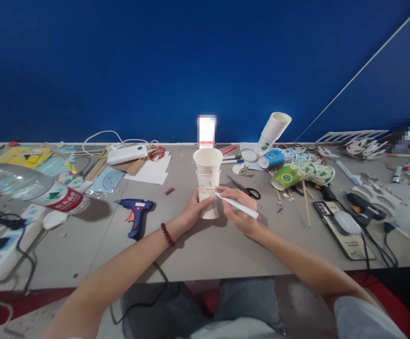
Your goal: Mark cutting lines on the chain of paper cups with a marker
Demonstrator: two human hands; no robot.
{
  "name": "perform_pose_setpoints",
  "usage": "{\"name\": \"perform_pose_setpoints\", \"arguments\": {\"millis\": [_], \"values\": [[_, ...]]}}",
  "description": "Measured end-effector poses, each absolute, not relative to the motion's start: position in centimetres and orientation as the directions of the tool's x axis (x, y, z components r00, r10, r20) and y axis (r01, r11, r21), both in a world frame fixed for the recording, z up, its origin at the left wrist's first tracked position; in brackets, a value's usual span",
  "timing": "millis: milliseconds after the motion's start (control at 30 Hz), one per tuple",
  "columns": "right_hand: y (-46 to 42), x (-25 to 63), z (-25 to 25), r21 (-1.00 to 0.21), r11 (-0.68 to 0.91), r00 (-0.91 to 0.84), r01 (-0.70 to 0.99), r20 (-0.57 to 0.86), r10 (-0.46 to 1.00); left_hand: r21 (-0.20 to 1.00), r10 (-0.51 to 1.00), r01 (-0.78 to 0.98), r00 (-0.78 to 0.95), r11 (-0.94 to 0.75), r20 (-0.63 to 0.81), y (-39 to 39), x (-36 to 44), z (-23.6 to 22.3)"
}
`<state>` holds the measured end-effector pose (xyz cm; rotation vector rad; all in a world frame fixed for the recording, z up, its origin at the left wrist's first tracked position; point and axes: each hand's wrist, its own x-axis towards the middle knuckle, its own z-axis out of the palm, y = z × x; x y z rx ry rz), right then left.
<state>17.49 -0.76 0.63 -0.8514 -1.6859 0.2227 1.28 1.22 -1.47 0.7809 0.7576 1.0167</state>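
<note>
A column of white paper cups (208, 162) stands upright on the table in front of me, its open mouth at the top. Orange-brown drawn patterns and some darker lines show on the lower cup. My left hand (191, 210) wraps round the lower part of the column from the left. In my right hand (242, 216) is a white marker pen (242, 207), its tip at or very near the patterned band of the lower cup; whether it touches cannot be told. Scissors (250, 190) with dark handles lie just beyond my right hand.
A blue hot glue gun (137, 212) and a large plastic bottle (49, 190) lie to the left. Green paper cups (296, 175), blue ones (273, 157) and a tilted white stack (270, 134) are at the right. A phone (344, 233) lies near the right front edge.
</note>
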Motion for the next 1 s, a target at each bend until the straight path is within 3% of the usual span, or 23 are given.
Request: {"name": "perform_pose_setpoints", "arguments": {"millis": [1000], "values": [[-0.45,17.51,0.34,-0.497,0.728,-0.083,0.473,0.797,0.598,0.824,0.916,-0.442,0.339,0.355,-0.213,1.20,1.39,-0.66]]}}
